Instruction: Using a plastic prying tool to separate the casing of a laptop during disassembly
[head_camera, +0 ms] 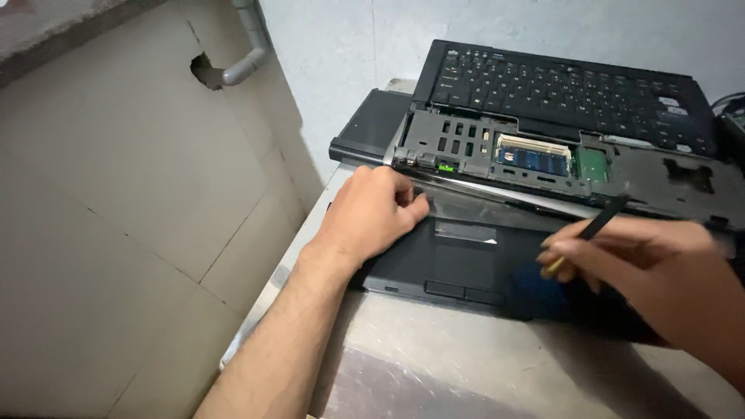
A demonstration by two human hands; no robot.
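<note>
A metal table [466,365] stands against a pale wall [341,70], its dull top scuffed and smeared. Left of the table lies a floor [116,233] of large beige tiles with thin dark joints. Beyond the table's far left corner, a grey pipe [247,60] runs down the wall, bends and ends at a ragged hole [203,71] broken through a tile. At the table's far right edge a few cables [729,105] show, mostly cut off from view.
</note>
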